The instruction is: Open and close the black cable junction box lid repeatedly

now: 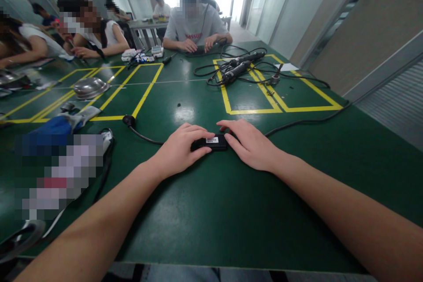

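Observation:
A black power adapter (216, 144) with a small white label on top lies flat on the green table in front of me. My left hand (180, 147) grips its left end, thumb along the near side and fingers over the top. My right hand (249, 144) is at the adapter's right end, its thumb by the corner and its fingers apart, reaching past the far edge. From the left side a black cable (145, 137) runs to a black plug (128, 120). Another black cord (307, 122) leads off to the right from behind my right hand.
Electric screwdrivers (236, 72) and tangled cords lie inside yellow tape lines ahead. A metal bowl-like part (90, 88), a blue item (49, 130) and a blurred-out long object (66, 176) are to the left. Across the table sits a co-worker (194, 26); others sit farther left.

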{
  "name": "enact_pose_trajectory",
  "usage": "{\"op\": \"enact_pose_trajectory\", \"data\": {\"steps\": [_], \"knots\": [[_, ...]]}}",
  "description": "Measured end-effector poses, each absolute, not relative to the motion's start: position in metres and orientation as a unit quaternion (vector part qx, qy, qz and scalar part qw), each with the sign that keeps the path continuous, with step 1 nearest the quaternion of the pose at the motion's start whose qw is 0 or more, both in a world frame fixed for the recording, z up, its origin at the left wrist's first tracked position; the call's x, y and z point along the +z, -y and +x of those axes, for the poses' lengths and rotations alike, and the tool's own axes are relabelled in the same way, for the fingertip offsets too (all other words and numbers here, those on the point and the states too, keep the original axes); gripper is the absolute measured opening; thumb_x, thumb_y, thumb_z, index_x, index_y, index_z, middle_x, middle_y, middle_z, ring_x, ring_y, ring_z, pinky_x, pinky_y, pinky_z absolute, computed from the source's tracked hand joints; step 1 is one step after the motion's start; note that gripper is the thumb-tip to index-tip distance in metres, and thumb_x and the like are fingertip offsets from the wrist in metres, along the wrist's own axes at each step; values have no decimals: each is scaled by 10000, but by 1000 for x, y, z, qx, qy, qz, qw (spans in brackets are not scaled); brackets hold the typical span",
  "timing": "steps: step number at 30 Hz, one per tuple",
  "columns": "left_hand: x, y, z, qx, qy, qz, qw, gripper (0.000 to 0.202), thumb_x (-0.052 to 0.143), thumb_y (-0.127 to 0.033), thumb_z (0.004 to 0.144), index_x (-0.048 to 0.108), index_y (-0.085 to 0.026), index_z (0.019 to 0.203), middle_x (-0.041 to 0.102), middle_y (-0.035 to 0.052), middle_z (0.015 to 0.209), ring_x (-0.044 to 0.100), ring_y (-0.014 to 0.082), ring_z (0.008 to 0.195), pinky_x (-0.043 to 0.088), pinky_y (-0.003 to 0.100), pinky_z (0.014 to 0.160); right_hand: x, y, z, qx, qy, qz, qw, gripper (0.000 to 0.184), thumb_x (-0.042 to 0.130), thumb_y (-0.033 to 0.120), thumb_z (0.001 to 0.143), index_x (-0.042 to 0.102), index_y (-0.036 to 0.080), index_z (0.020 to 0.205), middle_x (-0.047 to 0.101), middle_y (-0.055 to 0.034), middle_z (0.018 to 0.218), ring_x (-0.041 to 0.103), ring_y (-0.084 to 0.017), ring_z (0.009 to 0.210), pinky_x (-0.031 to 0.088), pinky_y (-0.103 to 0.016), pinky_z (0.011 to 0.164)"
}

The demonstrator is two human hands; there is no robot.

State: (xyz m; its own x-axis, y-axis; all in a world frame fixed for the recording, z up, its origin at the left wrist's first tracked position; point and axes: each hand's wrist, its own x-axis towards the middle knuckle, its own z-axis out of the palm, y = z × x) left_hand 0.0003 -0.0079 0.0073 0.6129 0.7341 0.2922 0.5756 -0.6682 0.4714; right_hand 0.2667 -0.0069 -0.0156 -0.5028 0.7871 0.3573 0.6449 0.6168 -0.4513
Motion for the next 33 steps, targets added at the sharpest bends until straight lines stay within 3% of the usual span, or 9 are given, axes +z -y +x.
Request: {"op": "enact_pose_trajectory", "data": {"steps": [10, 13, 18, 26, 33], "knots": [[11, 2, 2, 219, -394, 868, 208, 275, 854, -253, 979, 818, -258, 1252, 845, 56, 1207, 766, 270, 1139, 600, 462, 1091, -9, 10, 240, 74, 890, -395, 215, 419, 387, 334, 1167, 746, 183, 1321, 803, -171, 1295, 679, -358, 1142, 538, -557, 1012], [10, 4, 4, 217, -395, 873, 186, 316, 844, -257, 987, 801, -256, 1300, 845, 61, 1222, 765, 277, 1157, 597, 469, 1101, -10, 12, 237, 62, 888, -405, 210, 445, 392, 381, 1174, 726, 178, 1388, 790, -179, 1374, 674, -374, 1236, 526, -556, 1041], [10, 4, 5, 215, -393, 878, 170, 321, 850, -237, 983, 808, -233, 1301, 855, 75, 1238, 777, 281, 1162, 605, 465, 1093, -14, 14, 237, 22, 889, -413, 198, 654, 499, 533, 1131, 618, 80, 1588, 709, -253, 1555, 606, -430, 1450, 494, -606, 1175], [14, 2, 5, 201, -413, 871, 177, 356, 909, -247, 941, 836, -246, 1289, 875, 66, 1247, 800, 294, 1177, 610, 465, 1108, -14, 10, 236, -2, 902, -399, 164, 989, 672, 778, 975, 564, 57, 1643, 631, -294, 1662, 526, -503, 1578, 407, -690, 1295], [16, 0, 5, 185, -421, 875, 152, 373, 913, -301, 941, 840, -253, 1304, 884, 67, 1204, 821, 293, 1099, 622, 446, 1057, -13, 7, 234, 10, 903, -403, 146, 1022, 700, 815, 942, 554, 94, 1651, 619, -285, 1676, 512, -521, 1596, 374, -731, 1314]]}}
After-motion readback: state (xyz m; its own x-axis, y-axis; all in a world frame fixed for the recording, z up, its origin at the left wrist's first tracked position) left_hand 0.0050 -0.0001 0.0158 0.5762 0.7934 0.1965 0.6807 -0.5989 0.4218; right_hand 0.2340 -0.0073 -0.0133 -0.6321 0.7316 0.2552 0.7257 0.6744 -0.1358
